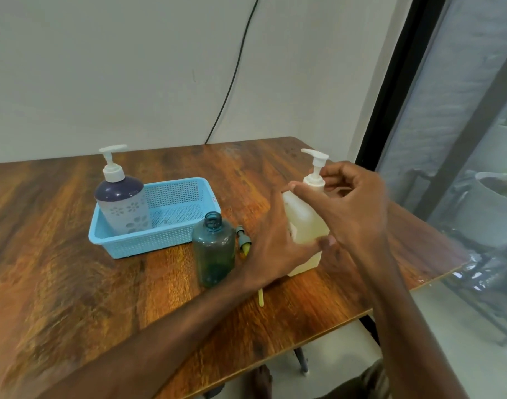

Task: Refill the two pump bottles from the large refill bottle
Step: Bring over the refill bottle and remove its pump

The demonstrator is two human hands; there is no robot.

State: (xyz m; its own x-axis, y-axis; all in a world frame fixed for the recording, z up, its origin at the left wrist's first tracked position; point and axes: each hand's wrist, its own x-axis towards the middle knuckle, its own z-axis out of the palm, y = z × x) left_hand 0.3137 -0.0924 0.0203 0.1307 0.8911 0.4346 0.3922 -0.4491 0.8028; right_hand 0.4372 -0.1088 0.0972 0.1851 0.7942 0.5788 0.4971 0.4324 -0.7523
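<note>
The large refill bottle (304, 223), pale cream and upright, stands on the wooden surface (74, 283) toward its right edge, with a white pump (315, 165) on its neck. I see the left hand (275, 243) holding the bottle's body from the left side, its thumb laid across the lower front and its fingers going up along the far flank. The right hand (356, 205) sits over the bottle's shoulder. Its fingers are curled round the collar of the white pump and its thumb is stretched across the front of the shoulder. Motion blur keeps me from judging how firm the pinch is.

Just to the left of the left wrist stands a teal bottle (215, 249), upright, translucent, with an open neck and a little liquid at its base. Its removed pump (243, 240) lies on the surface between the teal bottle and the left hand, and a pale dip tube (261, 296) shows from under the forearm.

Farther left, a blue basket (174, 240) holds a purple-topped pump bottle (122, 203) in its left end, upright and with its pump in place.

A black cable (232, 82) runs down the wall behind the surface, and a dark-framed window (405, 82) borders the scene on the right.
</note>
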